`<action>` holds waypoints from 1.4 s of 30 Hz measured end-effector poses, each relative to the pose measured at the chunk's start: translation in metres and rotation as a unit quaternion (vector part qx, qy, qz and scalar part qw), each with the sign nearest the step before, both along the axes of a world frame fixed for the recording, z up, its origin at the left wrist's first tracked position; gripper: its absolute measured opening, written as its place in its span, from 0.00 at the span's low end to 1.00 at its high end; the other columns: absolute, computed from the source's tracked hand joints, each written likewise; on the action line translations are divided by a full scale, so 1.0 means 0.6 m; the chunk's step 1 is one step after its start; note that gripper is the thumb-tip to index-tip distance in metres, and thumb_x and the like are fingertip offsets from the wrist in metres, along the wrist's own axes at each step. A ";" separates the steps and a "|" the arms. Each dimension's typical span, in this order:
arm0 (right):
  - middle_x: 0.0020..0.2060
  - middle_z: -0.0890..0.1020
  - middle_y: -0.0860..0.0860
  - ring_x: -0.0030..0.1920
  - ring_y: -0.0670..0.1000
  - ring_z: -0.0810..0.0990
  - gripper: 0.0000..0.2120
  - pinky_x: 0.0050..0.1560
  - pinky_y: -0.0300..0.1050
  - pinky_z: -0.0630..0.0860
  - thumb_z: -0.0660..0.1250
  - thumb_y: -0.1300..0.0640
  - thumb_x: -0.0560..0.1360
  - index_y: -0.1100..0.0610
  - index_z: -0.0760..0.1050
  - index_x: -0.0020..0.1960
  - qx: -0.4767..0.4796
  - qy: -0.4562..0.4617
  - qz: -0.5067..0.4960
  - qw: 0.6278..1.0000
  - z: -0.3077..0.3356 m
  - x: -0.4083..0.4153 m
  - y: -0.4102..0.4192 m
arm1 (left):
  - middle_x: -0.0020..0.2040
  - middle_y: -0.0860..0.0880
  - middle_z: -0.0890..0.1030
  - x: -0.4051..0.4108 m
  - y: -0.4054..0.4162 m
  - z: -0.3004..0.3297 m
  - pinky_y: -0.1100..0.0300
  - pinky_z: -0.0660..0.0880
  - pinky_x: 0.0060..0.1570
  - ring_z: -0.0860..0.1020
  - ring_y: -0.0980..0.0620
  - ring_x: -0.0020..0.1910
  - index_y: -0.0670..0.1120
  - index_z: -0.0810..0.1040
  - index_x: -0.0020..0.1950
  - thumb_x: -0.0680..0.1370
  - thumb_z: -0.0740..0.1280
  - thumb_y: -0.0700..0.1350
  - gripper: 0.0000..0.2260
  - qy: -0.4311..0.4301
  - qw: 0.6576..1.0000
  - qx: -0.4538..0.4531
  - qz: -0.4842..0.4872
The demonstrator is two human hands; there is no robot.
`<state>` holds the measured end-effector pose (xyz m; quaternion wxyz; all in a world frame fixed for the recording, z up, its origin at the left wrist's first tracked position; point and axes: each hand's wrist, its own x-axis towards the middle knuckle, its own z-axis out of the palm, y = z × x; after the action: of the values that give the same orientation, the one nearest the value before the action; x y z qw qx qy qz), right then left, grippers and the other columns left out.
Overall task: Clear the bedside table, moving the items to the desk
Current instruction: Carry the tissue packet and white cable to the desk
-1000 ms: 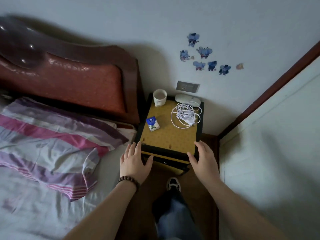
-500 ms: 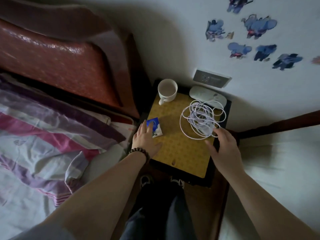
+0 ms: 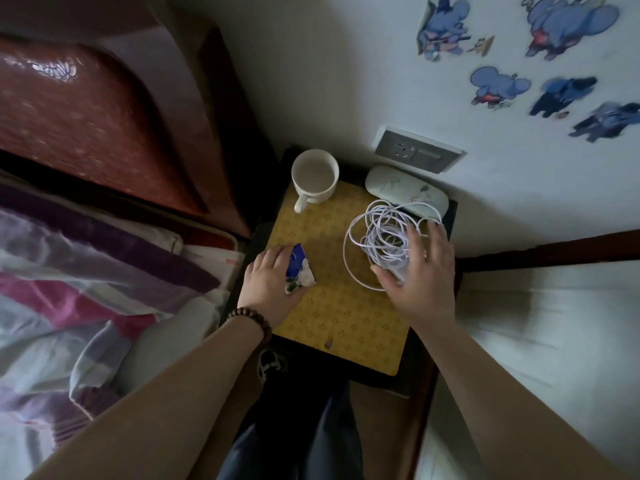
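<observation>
Reaching, head view: both hands are down on the bedside bench [image 3: 349, 323] at the centre of the frame, each on its own item.
Left hand: the left hand [image 3: 268, 285] at centre-left curls its fingers over the small blue-and-white packet [image 3: 300, 270], thumb under its near edge; the grip is narrow and holding the packet, which lies on the yellow mat.
Right hand: the right hand [image 3: 420, 271] at centre-right spreads wide over the white cable coil [image 3: 379, 239]; fingers lie on the loops and the thumb presses a small white block at the near side. The grip is wide, not closed round anything.
Mug: the white mug [image 3: 314, 176] stands upright at the upper-left corner of the bench, handle toward the camera, apart from both hands.
Case: a pale oval case [image 3: 405, 190] lies at the upper right of the bench, under the wall socket [image 3: 417, 152], with the coil's far loops touching it.
Handling, packet: likely light and soft; a pinch across its short sides should do.
Handling, cable: light and floppy, apt to spill loops and snag; best gathered through the bundle's middle together with the block.
Handling, mug: rigid and breakable; take the handle.
Desk: not in view.
</observation>
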<state>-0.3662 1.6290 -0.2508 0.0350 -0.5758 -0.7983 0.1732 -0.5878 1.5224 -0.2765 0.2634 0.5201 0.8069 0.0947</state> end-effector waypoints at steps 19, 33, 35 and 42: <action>0.75 0.48 0.60 0.74 0.64 0.50 0.63 0.72 0.62 0.54 0.69 0.26 0.56 0.46 0.34 0.74 -0.121 -0.121 0.010 0.985 -0.060 -0.056 -0.007 | 0.71 0.47 0.67 0.007 -0.013 0.007 0.47 0.67 0.69 0.64 0.48 0.70 0.47 0.60 0.76 0.71 0.72 0.58 0.39 -0.060 0.997 0.017 0.054; 0.58 0.76 0.53 0.58 0.54 0.73 0.35 0.56 0.56 0.72 0.70 0.42 0.69 0.51 0.62 0.71 -0.027 -0.015 -0.003 1.000 -0.085 -0.061 -0.053 | 0.70 0.47 0.68 -0.017 -0.047 0.014 0.49 0.70 0.66 0.66 0.48 0.68 0.46 0.62 0.75 0.71 0.73 0.56 0.38 -0.083 0.993 0.024 0.080; 0.58 0.76 0.52 0.57 0.54 0.73 0.34 0.56 0.55 0.73 0.70 0.43 0.69 0.51 0.64 0.70 -0.033 0.001 -0.009 0.999 -0.073 -0.068 -0.058 | 0.70 0.48 0.69 -0.026 -0.052 0.025 0.51 0.69 0.66 0.66 0.48 0.68 0.46 0.62 0.75 0.71 0.73 0.55 0.37 -0.082 0.992 0.031 0.086; 0.57 0.77 0.52 0.56 0.53 0.72 0.32 0.52 0.49 0.74 0.73 0.51 0.68 0.53 0.66 0.70 -0.037 0.089 0.004 0.995 0.055 -0.109 -0.072 | 0.71 0.48 0.68 -0.068 -0.073 0.123 0.49 0.68 0.67 0.65 0.48 0.69 0.47 0.60 0.76 0.72 0.72 0.56 0.37 -0.072 0.989 0.060 0.111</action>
<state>-0.4315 1.5856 -0.2180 0.0833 -0.5559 -0.7873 0.2534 -0.6288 1.4785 -0.2025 0.2776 0.4341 0.8313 0.2086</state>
